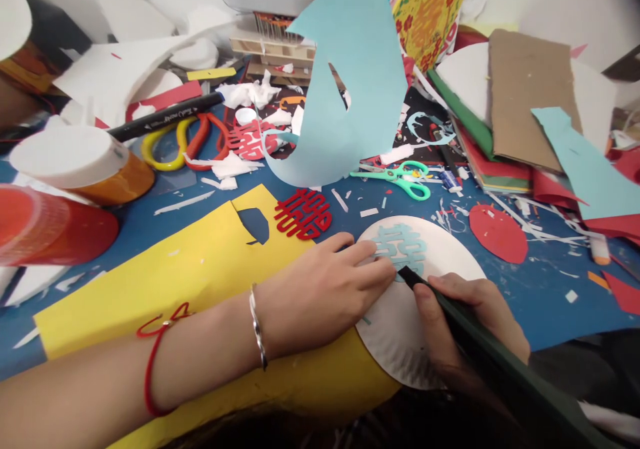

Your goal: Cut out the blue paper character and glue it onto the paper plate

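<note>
A lacy light-blue paper cut-out (410, 239) lies on a white paper plate (457, 249) with a crimped rim. My left hand (325, 282) reaches in over the plate, its curled fingers pressing on the left side of the cut-out. In my right hand (475, 309), between thumb and fingers, is a long dark tool (445, 309) with a flat black tip; its exact kind I cannot make out. That tip meets the lower edge of the cut-out. Beyond my left hand, a red cut-out (303, 213) of like pattern rests at the edge of the yellow paper (195, 255).
Green-handled scissors (395, 179) lie behind the plate. A curling light-blue sheet (355, 102) stands up at the back. Paint jars (85, 162) crowd the left, near yellow-and-red-handled scissors (185, 142). Cardboard (535, 95), a red paper oval (499, 233) and scraps spread rightward.
</note>
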Demonstrator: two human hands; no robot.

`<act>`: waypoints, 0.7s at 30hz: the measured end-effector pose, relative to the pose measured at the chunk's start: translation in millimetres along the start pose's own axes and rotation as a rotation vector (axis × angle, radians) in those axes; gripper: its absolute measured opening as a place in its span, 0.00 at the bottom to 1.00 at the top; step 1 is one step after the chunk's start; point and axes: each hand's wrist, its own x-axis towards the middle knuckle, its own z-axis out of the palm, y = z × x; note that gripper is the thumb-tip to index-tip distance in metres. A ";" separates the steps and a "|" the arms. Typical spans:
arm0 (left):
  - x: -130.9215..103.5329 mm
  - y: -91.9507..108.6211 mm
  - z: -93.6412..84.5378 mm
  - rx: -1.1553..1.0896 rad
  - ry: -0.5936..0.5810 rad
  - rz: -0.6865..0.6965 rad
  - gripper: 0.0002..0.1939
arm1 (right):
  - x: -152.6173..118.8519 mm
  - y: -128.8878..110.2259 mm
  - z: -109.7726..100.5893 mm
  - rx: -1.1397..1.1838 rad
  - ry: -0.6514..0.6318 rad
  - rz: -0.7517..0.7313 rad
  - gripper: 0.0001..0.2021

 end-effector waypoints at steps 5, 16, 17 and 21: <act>-0.9 -0.7 0.5 -0.004 0.013 -0.002 0.16 | 0.6 0.4 -0.5 -0.011 -0.014 -0.002 0.05; -0.2 2.3 -0.8 -0.006 -0.004 -0.010 0.16 | -6.6 13.8 4.2 -0.064 0.032 -0.098 0.08; 0.0 2.1 -1.3 -0.008 -0.012 -0.010 0.16 | -8.1 21.7 4.2 -0.092 0.039 -0.130 0.07; 0.4 1.4 -1.9 -0.004 -0.012 -0.011 0.16 | -12.0 54.4 2.4 -0.207 0.112 -0.318 0.07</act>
